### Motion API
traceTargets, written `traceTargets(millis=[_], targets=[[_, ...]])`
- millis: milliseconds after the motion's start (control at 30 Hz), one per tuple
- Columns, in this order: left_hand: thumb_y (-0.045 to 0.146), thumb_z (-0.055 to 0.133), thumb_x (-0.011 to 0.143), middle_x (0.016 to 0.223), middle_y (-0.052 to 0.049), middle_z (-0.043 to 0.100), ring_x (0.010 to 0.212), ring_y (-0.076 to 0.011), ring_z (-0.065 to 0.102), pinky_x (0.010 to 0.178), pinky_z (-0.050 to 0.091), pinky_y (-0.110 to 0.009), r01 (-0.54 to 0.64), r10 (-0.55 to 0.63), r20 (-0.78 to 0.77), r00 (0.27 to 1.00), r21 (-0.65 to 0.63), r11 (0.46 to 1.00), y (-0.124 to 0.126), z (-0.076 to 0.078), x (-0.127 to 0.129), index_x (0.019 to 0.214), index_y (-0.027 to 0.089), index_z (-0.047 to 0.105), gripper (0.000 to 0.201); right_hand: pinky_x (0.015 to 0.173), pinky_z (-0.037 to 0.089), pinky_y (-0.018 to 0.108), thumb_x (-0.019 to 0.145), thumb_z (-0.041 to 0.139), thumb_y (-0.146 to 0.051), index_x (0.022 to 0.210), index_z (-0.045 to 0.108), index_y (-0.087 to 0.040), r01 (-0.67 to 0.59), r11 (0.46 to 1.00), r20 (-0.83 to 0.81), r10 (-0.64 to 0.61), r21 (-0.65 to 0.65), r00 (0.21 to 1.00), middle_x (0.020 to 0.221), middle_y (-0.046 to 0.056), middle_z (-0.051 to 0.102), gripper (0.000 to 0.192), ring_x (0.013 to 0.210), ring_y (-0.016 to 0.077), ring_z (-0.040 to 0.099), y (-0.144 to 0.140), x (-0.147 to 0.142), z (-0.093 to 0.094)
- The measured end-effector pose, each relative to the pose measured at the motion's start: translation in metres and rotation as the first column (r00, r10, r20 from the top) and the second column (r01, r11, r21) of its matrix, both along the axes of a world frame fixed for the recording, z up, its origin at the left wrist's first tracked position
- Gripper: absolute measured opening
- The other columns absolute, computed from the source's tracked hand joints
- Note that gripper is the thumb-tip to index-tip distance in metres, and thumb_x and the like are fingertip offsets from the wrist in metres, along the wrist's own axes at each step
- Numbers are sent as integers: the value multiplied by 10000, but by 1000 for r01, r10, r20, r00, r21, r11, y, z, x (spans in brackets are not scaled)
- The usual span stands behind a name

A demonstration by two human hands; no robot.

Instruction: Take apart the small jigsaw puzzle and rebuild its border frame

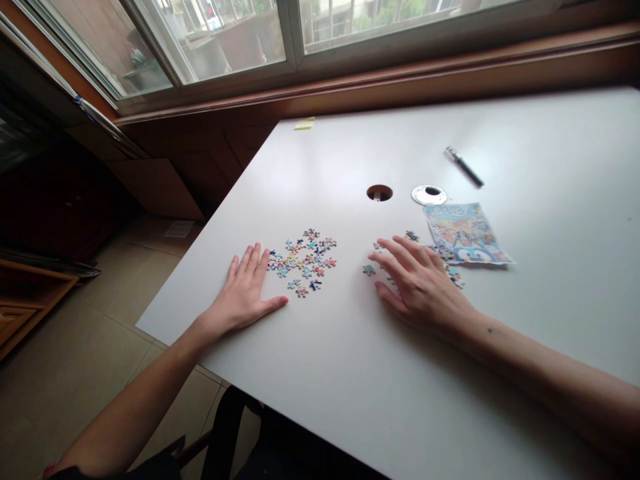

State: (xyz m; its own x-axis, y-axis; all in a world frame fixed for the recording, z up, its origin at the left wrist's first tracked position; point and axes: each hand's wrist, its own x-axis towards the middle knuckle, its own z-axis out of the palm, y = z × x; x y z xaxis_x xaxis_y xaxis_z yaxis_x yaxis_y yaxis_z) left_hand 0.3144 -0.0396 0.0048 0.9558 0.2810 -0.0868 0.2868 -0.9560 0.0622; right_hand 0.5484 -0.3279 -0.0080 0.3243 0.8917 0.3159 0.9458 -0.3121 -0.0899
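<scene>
My left hand (243,290) lies flat on the white table, fingers spread, along the left side of a loose pile of small colourful jigsaw pieces (305,259). Over a second, smaller group of jigsaw pieces (369,269) hovers or rests my right hand (417,280), its fingers apart and slightly bent. It partly covers those pieces, so I cannot tell whether the fingertips touch any. Just beyond the right hand lies a picture sheet (465,233) with a bright cartoon print, and a few pieces lie against its lower left edge.
A round cable hole (379,193) opens in the table (325,373), with its silver ring cover (429,195) to the right. Farther back lies a dark pen-like object (465,167). A yellow sticky note (305,123) is at the far edge, below the window. The table's left edge drops to a tiled floor (100,333).
</scene>
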Motion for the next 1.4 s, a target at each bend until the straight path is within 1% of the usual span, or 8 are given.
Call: traceTargets(millis=[267, 400, 500, 600, 733, 967, 1167, 1400], targets=[[764, 477, 859, 1660, -149, -33, 1539, -344, -39, 1234, 8, -575, 108, -116, -36, 993, -187, 976, 10, 13, 46, 1598, 168, -14, 1068, 1078, 333, 544, 942, 479, -336, 1328, 498, -216, 5, 1000, -14, -5, 7, 1000, 1493, 146, 459, 405, 1422, 359, 338, 0, -1, 2], [644, 547, 883, 1665, -101, -66, 1541, -313, -63, 1256, 5, -530, 188, -202, -9, 979, -331, 925, -1, 24, 43, 1597, 197, -58, 1037, 1076, 338, 538, 944, 472, -335, 1321, 501, -217, 8, 1000, -12, -8, 7, 1000, 1487, 142, 465, 396, 1415, 355, 349, 0, -2, 3], [430, 565, 894, 1669, -70, -49, 1543, -302, -32, 1269, 44, -507, 222, -222, 49, 974, -405, 887, -8, 29, 33, 1597, 215, -67, 970, 1073, 343, 536, 944, 471, -337, 1316, 502, -216, 8, 1000, -12, -8, 11, 1000, 1480, 144, 470, 393, 1410, 356, 355, 0, -2, 4], [238, 546, 802, 1672, -50, -7, 1542, -310, 34, 1273, 102, -496, 248, -228, 99, 969, -463, 851, -5, 30, 25, 1602, 218, -29, 986, 1066, 347, 539, 940, 479, -339, 1322, 500, -221, 5, 1000, -7, -5, 17, 1000, 1477, 144, 473, 400, 1405, 357, 360, 0, -2, 3], [165, 520, 738, 1670, -45, 77, 1539, -303, 103, 1274, 143, -486, 269, -202, 182, 962, -528, 806, 3, 27, 24, 1605, 215, 35, 995, 1064, 349, 539, 938, 483, -341, 1325, 501, -220, 7, 1000, -4, -7, 23, 1000, 1476, 143, 472, 406, 1400, 360, 365, 0, -2, 2], [230, 522, 855, 1668, -45, 111, 1540, -298, 121, 1277, 151, -488, 351, -269, 244, 932, -411, 841, -10, 30, 32, 1602, 235, 109, 853, 1073, 342, 535, 948, 469, -335, 1324, 496, -219, 11, 1000, -4, -11, 5, 1000, 1483, 145, 463, 394, 1412, 354, 347, 0, -2, 2], [530, 401, 997, 1669, -63, 88, 1551, -269, 48, 1281, 79, -463, 245, -230, 86, 969, -261, 934, -22, 25, 46, 1601, 173, 113, 758, 1083, 330, 527, 957, 449, -344, 1323, 498, -206, 9, 1000, -3, -9, -11, 1000, 1481, 148, 457, 394, 1410, 352, 346, -1, -2, 2], [846, 557, 735, 1665, -110, 40, 1540, -357, 34, 1246, 6, -538, 223, -232, -43, 972, -156, 962, 11, 18, 64, 1603, 193, 75, 1188, 1094, 322, 538, 957, 461, -343, 1332, 496, -211, 21, 1000, -23, -21, -8, 1000, 1495, 144, 447, 399, 1422, 353, 329, -1, -2, 3]])
